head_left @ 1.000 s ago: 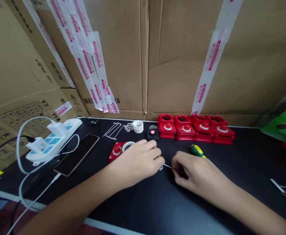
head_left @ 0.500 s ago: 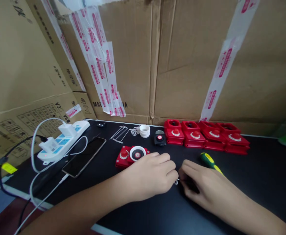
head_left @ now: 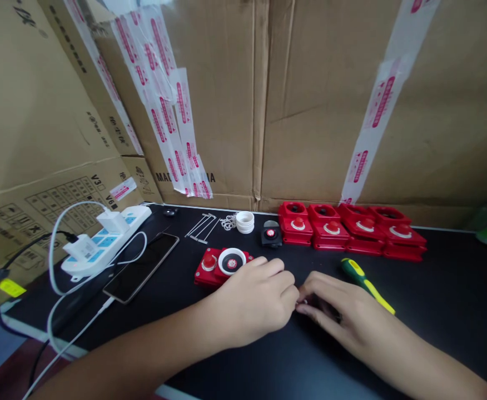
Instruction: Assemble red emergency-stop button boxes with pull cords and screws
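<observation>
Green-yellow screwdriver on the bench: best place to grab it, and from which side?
Take the screwdriver by its green and yellow handle, from above and from the right. It lies flat on the black table, slanting from far left to near right, so pinch across its long axis. The right hand lies close on its left side; the right side is open.

Switch box [head_left: 210,268] and screwdriver [head_left: 368,284] crowd the middle; tabletop's [head_left: 443,303] right side open.

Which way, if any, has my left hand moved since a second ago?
Yes: the left hand pulled back toward you, off the loose red box, whose white ring now shows fully.
</observation>
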`<state>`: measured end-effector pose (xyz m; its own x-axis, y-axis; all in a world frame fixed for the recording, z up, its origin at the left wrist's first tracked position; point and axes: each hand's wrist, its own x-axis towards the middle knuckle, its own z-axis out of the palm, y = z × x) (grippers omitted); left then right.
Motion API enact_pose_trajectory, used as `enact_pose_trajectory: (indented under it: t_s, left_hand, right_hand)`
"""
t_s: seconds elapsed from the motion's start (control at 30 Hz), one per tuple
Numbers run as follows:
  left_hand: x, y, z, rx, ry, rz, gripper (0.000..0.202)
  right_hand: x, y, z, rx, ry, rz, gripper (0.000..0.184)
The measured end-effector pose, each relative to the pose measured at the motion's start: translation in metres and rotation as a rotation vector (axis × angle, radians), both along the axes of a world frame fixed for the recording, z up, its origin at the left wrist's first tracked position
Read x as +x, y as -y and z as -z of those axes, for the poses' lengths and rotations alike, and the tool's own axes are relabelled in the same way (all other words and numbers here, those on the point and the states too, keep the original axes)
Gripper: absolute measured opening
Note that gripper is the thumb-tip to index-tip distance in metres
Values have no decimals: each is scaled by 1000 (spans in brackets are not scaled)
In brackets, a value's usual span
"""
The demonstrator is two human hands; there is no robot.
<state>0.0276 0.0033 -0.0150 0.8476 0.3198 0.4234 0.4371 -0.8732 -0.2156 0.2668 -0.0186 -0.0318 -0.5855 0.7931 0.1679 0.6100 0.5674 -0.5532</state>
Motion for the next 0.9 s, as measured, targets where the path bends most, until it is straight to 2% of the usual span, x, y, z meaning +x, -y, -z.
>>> enact_pose_trajectory:
  t_s: [0.37,0.6,0.8,0.9]
  left_hand:
    - [0,4,-4,-21,-30,-36,10]
    - [1,4,-2,-8,-10,-29,12]
    - [0,5,-1,-17,-45,-51,13]
    - [0,4,-1,-34,-63,-59,12]
  right_hand:
    - [1,0,4,8,-5,7,14]
    - [-1,-1,1,-87,-34,48,12]
    - [-2,-1,3,-39,-23,13,14]
    - [3,-2,-3,-8,36,17,12]
